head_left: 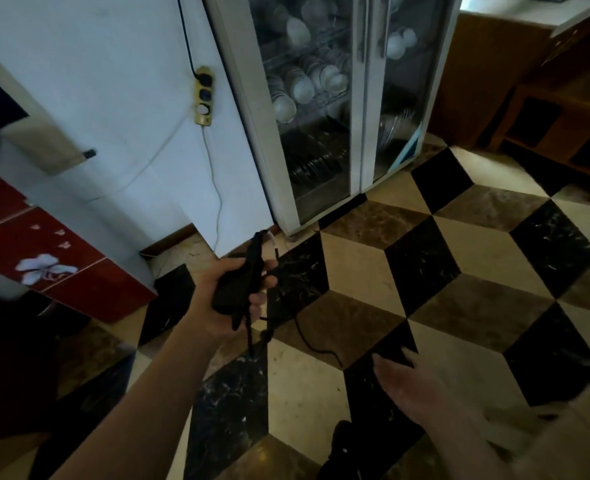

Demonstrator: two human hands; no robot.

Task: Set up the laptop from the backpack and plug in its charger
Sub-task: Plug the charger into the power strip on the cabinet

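Observation:
My left hand (233,299) grips the black charger brick (241,280) with its plug end pointing up toward the wall. The charger's black cable (307,341) hangs from the hand and trails across the floor to the right. My right hand (411,386) hovers lower right with fingers relaxed and spread, holding nothing; it is blurred. A yellow power strip (204,95) is fixed upright on the white wall above, with a black plug in its top socket and a white one in the bottom. No laptop or backpack is in view.
A glass-door dish cabinet (321,116) stands right of the strip. A red flowered cabinet (44,258) sits at left. A white cord (217,188) hangs from the strip to the floor. Wooden furniture (546,109) is at far right. Checkered marble floor (460,271) lies below.

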